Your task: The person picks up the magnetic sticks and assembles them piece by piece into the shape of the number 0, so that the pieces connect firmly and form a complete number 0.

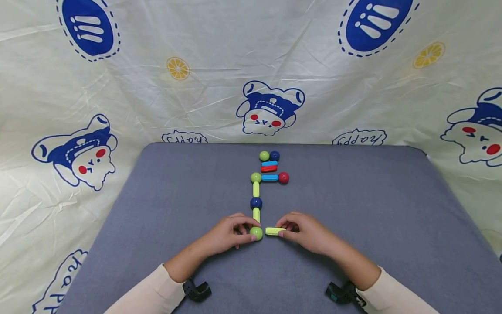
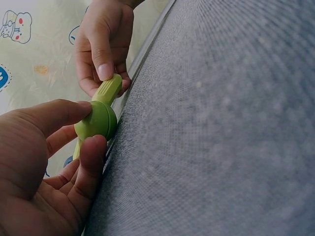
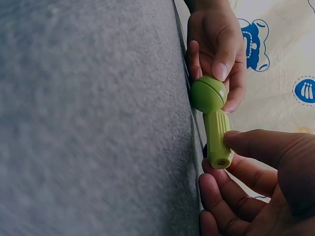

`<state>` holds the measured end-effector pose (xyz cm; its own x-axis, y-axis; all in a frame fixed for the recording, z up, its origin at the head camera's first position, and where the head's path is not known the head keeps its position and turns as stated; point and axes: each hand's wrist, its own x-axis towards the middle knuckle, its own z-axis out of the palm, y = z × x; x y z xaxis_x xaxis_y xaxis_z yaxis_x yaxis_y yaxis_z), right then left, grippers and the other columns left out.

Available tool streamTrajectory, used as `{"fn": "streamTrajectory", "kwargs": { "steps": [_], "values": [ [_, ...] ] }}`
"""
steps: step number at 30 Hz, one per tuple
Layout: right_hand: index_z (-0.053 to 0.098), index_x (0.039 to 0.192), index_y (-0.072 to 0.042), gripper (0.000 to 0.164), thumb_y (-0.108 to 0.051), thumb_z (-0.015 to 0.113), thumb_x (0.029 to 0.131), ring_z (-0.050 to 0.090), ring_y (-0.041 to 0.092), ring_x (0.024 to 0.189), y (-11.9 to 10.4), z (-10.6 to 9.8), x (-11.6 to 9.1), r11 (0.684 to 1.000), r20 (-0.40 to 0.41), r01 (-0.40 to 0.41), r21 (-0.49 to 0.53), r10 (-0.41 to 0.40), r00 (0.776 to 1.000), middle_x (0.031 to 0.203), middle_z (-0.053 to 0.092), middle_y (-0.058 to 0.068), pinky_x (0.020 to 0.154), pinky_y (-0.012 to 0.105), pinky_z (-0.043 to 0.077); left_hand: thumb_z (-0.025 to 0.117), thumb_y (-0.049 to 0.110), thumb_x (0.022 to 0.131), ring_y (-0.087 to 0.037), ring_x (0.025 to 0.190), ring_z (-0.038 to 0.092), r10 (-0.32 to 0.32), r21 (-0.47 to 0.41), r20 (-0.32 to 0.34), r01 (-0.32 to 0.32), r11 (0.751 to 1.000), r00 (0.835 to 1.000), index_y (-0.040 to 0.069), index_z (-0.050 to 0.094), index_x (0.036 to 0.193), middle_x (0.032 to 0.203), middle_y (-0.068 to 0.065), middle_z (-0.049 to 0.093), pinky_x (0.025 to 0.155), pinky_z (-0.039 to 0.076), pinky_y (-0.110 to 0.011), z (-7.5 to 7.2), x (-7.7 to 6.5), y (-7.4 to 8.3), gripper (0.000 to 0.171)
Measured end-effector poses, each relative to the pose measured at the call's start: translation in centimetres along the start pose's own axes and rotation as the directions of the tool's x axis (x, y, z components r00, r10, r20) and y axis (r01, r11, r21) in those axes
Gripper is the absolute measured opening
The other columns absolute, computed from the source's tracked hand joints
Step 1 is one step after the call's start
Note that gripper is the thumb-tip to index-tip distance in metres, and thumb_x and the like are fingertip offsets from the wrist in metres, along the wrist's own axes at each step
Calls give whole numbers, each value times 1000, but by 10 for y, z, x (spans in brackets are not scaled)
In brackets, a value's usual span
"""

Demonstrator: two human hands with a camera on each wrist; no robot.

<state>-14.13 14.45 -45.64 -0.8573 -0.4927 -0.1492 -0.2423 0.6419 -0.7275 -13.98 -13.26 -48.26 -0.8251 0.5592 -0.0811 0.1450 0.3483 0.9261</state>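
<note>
Backdrop point(image 1: 211, 102): pale sheet with blue cartoon prints and orange slices; it stands behind and beside the work.
Tabletop point(image 1: 188, 179): grey, cloth-like; it carries every piece.
Left hand point(image 1: 231, 232): thumb and fingers pinch the near green ball point(image 1: 256, 234), at the column's near end.
Right hand point(image 1: 303, 232): grips a yellow rod point(image 1: 274, 231) by its right part; the free end points at that ball, just short of it.
Column: from the near ball away runs a rod point(image 1: 256, 215), a dark blue ball point(image 1: 256, 203), another rod point(image 1: 256, 189) and a far green ball point(image 1: 256, 178); there a blue rod point(image 1: 269, 178) turns right to a red ball point(image 1: 283, 178).
Loose pieces: beyond lie a red rod point(image 1: 269, 169), a light blue rod point(image 1: 269, 163), a green ball point(image 1: 264, 156) and a navy ball point(image 1: 274, 155).
Risk: a sideways push could roll the near ball and kink the column, if the left pinch is slack; a tilted rod might meet it off-centre.
Views: only the head view shows the gap, as both wrist views overlap rod and ball; the right wrist view alone shows a round inset point(image 3: 222, 162) in the rod's gripped end.
</note>
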Motion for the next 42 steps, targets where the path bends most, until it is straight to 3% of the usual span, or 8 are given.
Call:
{"fn": "streamTrajectory", "kwargs": {
  "steps": [21,42],
  "values": [
    [73,103,-23,10,-30,71,96,58,4,88,3,7,-2,998,-14,58,36,-58,998,99,67,-8,80,25,51,77,22,91,-8,72,60,-12,1,6,12,1000,1000,18,73,121,106,-8,61,55,54,-26,1,3,-2,31],
    [73,104,-26,11,-32,71,95,59,5,89,7,10,-2,994,0,36,99,-36,999,100,66,-9,80,22,50,78,21,90,-8,70,58,-16,-16,11,16,1000,1000,17,73,121,104,-9,60,54,54,-26,1,2,-4,32]
  ]
}}
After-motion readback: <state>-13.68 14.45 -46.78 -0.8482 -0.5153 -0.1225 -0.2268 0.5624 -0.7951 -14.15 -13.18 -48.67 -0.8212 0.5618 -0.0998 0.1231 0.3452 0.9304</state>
